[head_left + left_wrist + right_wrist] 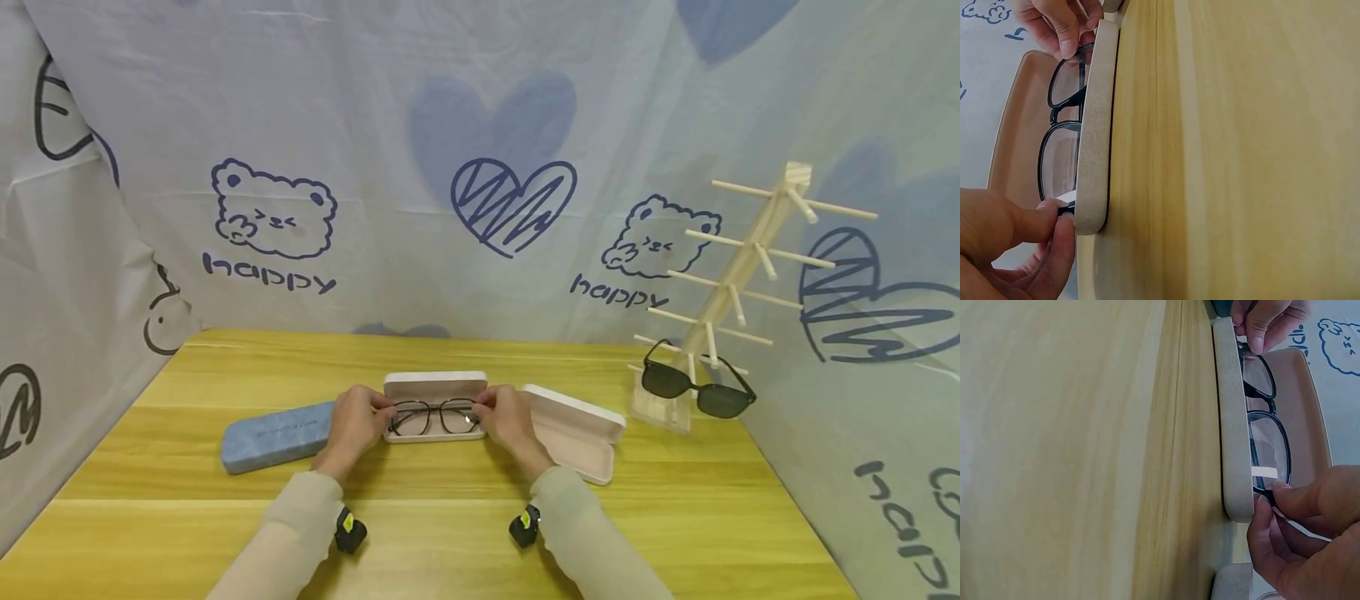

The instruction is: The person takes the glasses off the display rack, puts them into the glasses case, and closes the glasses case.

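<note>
Glasses: from my remote seat I see black thin-rimmed glasses with clear lenses in the mouth of an open cream hard-shell case with pink lining, lenses facing 6 o'clock.
Left hand: at the glasses' 9 o'clock, the left hand pinches the hinge end narrowly between thumb and fingers.
Right hand: at 3 o'clock, the right hand pinches the opposite hinge end likewise.
Handling: I judge it best to keep both pinches light and level, fingertips off the lenses, rims clear of the front wall so the frame neither scrapes nor twists.
Neighbours: a closed mottled-blue oblong case lies at 9 o'clock, a second open cream case at 3; a pale wooden peg stand rises at 2, black sunglasses low on it.
Hidden: the front wall covers the lower rims in both wrist views, so I cannot tell whether they touch the case floor. The temples look folded, but I am unsure.
</note>
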### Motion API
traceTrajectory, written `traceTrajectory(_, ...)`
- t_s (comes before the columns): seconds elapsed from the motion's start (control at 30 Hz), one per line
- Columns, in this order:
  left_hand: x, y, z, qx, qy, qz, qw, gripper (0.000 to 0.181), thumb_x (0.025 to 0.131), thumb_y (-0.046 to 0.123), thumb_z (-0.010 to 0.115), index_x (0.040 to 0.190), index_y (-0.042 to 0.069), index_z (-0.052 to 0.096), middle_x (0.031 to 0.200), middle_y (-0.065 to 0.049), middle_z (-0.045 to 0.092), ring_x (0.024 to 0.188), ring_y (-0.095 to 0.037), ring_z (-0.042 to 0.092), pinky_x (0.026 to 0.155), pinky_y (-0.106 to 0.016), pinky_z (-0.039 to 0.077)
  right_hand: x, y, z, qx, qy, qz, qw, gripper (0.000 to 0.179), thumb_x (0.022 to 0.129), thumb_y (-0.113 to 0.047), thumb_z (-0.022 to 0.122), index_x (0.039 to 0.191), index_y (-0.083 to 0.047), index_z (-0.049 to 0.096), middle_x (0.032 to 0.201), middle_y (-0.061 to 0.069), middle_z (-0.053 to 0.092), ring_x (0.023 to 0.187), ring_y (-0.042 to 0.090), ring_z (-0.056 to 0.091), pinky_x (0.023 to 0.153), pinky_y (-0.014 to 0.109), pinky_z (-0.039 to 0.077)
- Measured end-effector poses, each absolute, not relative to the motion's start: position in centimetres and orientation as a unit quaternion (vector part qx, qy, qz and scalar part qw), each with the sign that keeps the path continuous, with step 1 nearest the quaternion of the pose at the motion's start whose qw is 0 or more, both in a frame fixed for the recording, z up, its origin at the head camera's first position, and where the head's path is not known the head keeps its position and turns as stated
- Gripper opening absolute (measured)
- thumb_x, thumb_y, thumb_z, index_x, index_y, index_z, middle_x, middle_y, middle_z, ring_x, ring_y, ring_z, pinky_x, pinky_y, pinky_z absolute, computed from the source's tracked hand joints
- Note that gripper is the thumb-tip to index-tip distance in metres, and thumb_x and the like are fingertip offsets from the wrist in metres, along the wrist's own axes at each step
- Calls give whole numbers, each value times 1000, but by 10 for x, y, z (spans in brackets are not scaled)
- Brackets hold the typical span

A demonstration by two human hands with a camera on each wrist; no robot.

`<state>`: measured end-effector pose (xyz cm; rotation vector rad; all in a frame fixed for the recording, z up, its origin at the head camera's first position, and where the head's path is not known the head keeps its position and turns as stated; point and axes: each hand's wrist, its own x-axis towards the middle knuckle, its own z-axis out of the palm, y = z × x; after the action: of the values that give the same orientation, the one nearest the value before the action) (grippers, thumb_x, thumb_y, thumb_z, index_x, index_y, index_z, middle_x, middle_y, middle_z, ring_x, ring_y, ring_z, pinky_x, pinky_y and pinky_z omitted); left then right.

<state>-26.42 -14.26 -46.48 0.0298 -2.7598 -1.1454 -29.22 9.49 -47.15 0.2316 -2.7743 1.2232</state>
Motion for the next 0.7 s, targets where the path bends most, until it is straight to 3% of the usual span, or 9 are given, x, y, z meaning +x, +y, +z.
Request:
traceTrajectory(0.2, -266, -142, -465, 7, -923, -376, 74, 12, 94, 5, 71, 93, 0, 82, 106, -20, 79, 91, -34, 74, 71, -41, 60, -293, 95, -473, 74, -908, 411, 37, 7, 92, -5, 74, 92, 0, 80, 95, 14, 78, 85, 22, 73, 75, 32, 60)
traceTrajectory(0.43, -266, -141, -462, 11, -930, -363, 60, 14, 94, 5, 72, 101, -1, 81, 110, -21, 78, 102, -39, 73, 84, -49, 62, -292, 95, -475, 81, -905, 415, 42, 11, 90, -4, 76, 98, 3, 80, 102, 17, 79, 84, 25, 76, 71, 30, 62)
traceTrajectory(0.7, -264, -139, -461, 13, -933, -356, 56, 14, 94, 3, 71, 102, -2, 81, 105, -21, 78, 95, -37, 74, 77, -47, 63, -290, 93, -476, 72, -909, 407, 52, 16, 88, -4, 79, 103, 3, 81, 105, 18, 79, 81, 24, 78, 67, 29, 62)
